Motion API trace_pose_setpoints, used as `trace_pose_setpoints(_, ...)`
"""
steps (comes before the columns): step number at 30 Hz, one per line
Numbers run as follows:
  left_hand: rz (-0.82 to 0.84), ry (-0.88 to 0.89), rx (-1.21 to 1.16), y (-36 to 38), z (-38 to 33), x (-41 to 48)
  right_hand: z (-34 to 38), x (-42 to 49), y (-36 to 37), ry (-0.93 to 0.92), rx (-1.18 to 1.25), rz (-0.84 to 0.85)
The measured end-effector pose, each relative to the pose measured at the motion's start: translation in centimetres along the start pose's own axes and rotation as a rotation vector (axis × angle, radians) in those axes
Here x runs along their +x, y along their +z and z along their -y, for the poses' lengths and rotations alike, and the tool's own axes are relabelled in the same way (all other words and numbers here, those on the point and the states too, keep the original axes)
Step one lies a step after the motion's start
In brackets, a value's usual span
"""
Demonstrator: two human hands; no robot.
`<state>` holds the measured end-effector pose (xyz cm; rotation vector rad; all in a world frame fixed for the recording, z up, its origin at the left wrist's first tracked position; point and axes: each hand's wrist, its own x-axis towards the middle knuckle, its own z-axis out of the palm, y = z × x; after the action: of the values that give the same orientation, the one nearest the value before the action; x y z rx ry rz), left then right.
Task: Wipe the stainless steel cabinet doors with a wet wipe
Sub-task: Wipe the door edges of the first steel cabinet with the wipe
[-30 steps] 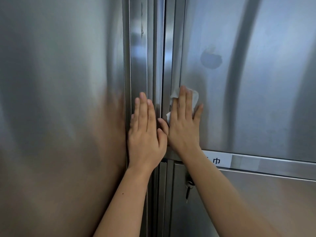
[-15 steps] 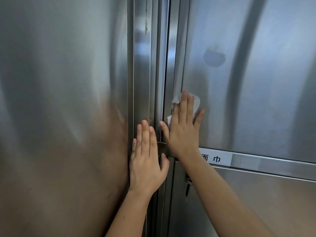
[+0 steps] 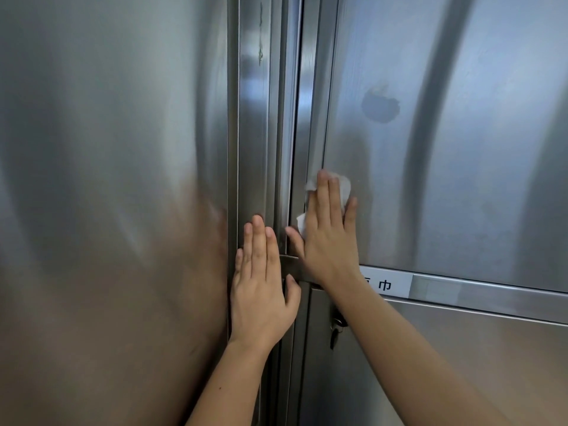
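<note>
Two stainless steel cabinet doors fill the view: a left door (image 3: 107, 179) and an upper right door (image 3: 461, 149). My right hand (image 3: 329, 232) lies flat with straight fingers on the right door's lower left corner, pressing a white wet wipe (image 3: 345, 186) against the steel; the wipe shows above and left of the fingers. My left hand (image 3: 261, 287) lies flat, fingers straight and pointing up, on the vertical frame strip (image 3: 255, 118) between the doors. A dark round smudge (image 3: 380, 106) sits on the right door above the wipe.
A white label with dark characters (image 3: 387, 282) is stuck on the horizontal rail (image 3: 491, 290) under the upper right door. Below it is a lower door (image 3: 461, 364) with a key in a lock (image 3: 336, 327) near my right forearm.
My left hand has slid down the frame strip. My right hand with the wipe has stayed near the door's lower left corner, shifting only slightly.
</note>
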<state>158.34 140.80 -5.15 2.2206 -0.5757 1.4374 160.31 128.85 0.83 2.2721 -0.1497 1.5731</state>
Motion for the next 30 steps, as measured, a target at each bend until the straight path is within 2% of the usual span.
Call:
trace_pose_setpoints(4,-0.005,-0.005,-0.007,0.1,0.0,0.0,0.3,1.3,-0.1,0.069,0.078,-0.010)
trace_pose_setpoints(10,-0.010,-0.010,-0.038,0.0,-0.2,0.2,1.6,-4.9,0.8,0.004,-0.100,0.100)
trace_pose_setpoints(15,0.004,-0.006,-0.016,-0.1,-0.1,0.1,0.8,-1.9,0.3,0.017,-0.069,0.028)
trace_pose_setpoints(19,0.001,-0.011,-0.018,-0.1,-0.1,0.1,0.6,0.1,0.1,0.067,0.020,0.036)
trace_pose_setpoints(25,-0.022,-0.011,-0.022,-0.2,-0.3,0.2,1.2,-4.9,0.5,-0.004,-0.045,0.122)
trace_pose_setpoints(30,-0.019,-0.024,-0.028,-0.3,-0.4,0.2,1.1,-5.4,-0.1,0.004,0.011,0.135)
